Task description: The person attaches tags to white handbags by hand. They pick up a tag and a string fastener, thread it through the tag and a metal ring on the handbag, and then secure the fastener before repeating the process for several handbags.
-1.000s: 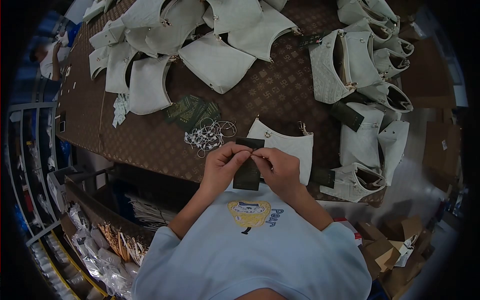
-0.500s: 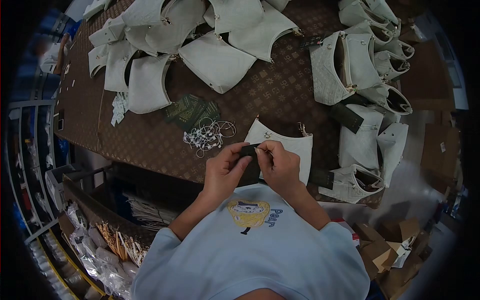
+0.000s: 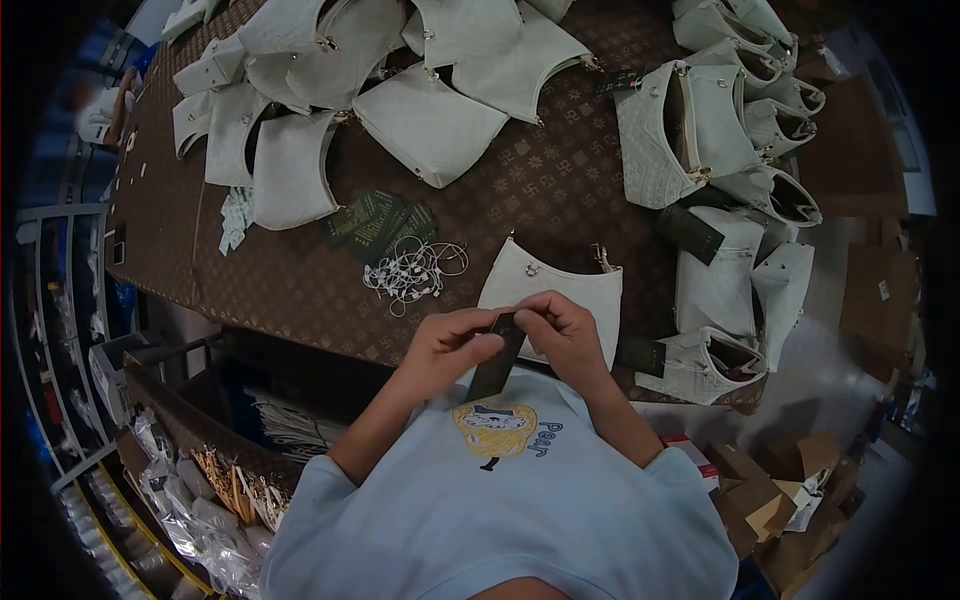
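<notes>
A dark green tag (image 3: 494,362) hangs down in front of my shirt, its top end pinched by my left hand (image 3: 452,345). My right hand (image 3: 562,337) is closed at the tag's upper edge, fingertips touching it; anything thin between them is too small to make out. Just beyond my hands a white bag (image 3: 570,291) lies on the patterned brown table, partly covered by my right hand. Left of it are a tangle of white strings (image 3: 412,272) and a fanned pile of dark green tags (image 3: 375,222).
Many white bags (image 3: 430,120) cover the table's far side, and more bags (image 3: 700,240) with dark tags line the right. Cardboard boxes (image 3: 760,500) stand on the floor at right. Plastic-wrapped items (image 3: 205,515) and a shelf rack are at left. Another person (image 3: 100,115) is at far left.
The tag has turned from lying across my fingers to hanging down. My left hand has lowered slightly, and my right hand has shifted a little down.
</notes>
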The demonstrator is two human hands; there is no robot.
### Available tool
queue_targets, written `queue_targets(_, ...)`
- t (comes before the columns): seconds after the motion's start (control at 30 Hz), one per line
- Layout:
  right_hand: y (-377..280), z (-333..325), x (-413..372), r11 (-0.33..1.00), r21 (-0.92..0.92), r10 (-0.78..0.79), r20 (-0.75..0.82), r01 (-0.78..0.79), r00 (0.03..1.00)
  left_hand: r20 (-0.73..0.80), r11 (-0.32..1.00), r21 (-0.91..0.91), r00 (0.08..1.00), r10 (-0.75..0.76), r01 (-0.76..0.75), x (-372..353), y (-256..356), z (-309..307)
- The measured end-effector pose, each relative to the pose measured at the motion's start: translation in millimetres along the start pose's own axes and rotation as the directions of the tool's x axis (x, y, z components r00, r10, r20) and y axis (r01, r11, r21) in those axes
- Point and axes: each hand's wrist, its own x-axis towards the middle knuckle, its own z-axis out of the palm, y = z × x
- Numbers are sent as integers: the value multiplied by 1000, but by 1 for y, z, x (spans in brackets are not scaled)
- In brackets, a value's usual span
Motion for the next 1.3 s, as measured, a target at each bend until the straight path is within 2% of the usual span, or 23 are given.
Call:
queue_targets(0.03, 1, -2, -4, 1000, 2, 1, -4, -1, 1000, 83, 954, -249, 985, -149, 165, 2, -1, -6)
queue_targets(0.07, 3, -4, -8, 986, 129, 106, 40, -111, 994, 199, 821, -463, 942, -269, 332, 3, -3, -9)
queue_targets(0.1, 3, -5, -11, 944, 247, 200, 96, -218, 975, 202, 822, -461, 942, -268, 333, 5, -6, -7)
queue_targets(0.17, 6, -3, -14, 926, 291, 232, 68, -241, 970, 170, 974, -205, 983, -65, 100, 11, -12, 1)
queue_targets(0.2, 7, -2, -16, 904, 333, 268, 47, -268, 962, 173, 974, -206, 983, -64, 100, 12, -14, 3)
queue_targets(0.27, 11, -1, -21, 905, 342, 261, 19, -252, 965, 168, 997, -5, 983, 80, -81, 15, -15, 5)
queue_targets(0.37, 17, 1, -25, 914, 353, 227, -37, -200, 973, 179, 973, 99, 966, 188, -208, 20, -15, 7)
queue_targets(0.63, 29, -2, -36, 905, 402, 179, -72, -136, 981, 208, 990, 86, 974, 96, -116, 25, -15, 14)
queue_targets(0.7, 39, -13, -38, 992, 76, 106, -25, -104, 994, 190, 988, 126, 979, 66, -91, 28, -11, 10)
queue_targets(0.73, 35, -22, -39, 992, 76, 105, -26, -103, 994, 149, 955, 252, 981, 121, -156, 32, -9, 5)
queue_targets(0.77, 27, -33, -40, 835, -530, -155, 30, 147, 987, 114, 903, 374, 977, 180, -210, 36, -8, 0)
queue_targets(0.8, 20, -39, -40, 299, -898, -320, 225, 324, 920, 137, 864, 434, 966, 217, -256, 38, -6, -2)
queue_targets(0.83, 14, -37, -38, 299, -899, -320, 221, 320, 921, 141, 864, 433, 966, 217, -257, 39, -4, 1)
queue_targets(0.9, 6, -28, -33, 555, -792, -396, 18, 255, 918, 234, 789, 504, 934, 268, -353, 42, 0, 11)
queue_targets(0.93, 11, -25, -31, 554, -793, -400, 15, 254, 917, 238, 787, 504, 933, 271, -357, 43, -1, 16)
queue_targets(0.97, 20, -23, -26, 883, -456, -181, -121, 107, 976, 239, 793, 487, 929, 284, -367, 46, -3, 21)
queue_targets(1.0, 27, -21, -22, 996, -13, 81, -140, -84, 987, 239, 798, 471, 925, 294, -376, 48, -4, 24)
queue_targets(1.03, 30, -19, -19, 997, -9, 80, -140, -82, 987, 240, 796, 475, 925, 293, -375, 49, -5, 25)
queue_targets(1.1, 36, -17, -15, 965, 259, 93, -183, -43, 979, 185, 862, 429, 960, 208, -269, 51, -8, 26)
queue_targets(1.13, 40, -20, -12, 965, 259, 97, -183, -47, 978, 185, 864, 427, 961, 205, -266, 54, -12, 26)
queue_targets(1.2, 51, -29, -3, 989, -102, -130, -280, 105, 951, 122, 761, 557, 939, 320, -332, 67, -27, 25)
queue_targets(1.23, 57, -34, 2, 989, -105, -129, -282, 103, 951, 123, 763, 554, 939, 321, -333, 76, -40, 21)
queue_targets(1.3, 65, -41, 13, 905, -414, -222, -262, 99, 939, 248, 437, 784, 867, 432, -441, 95, -60, 11)
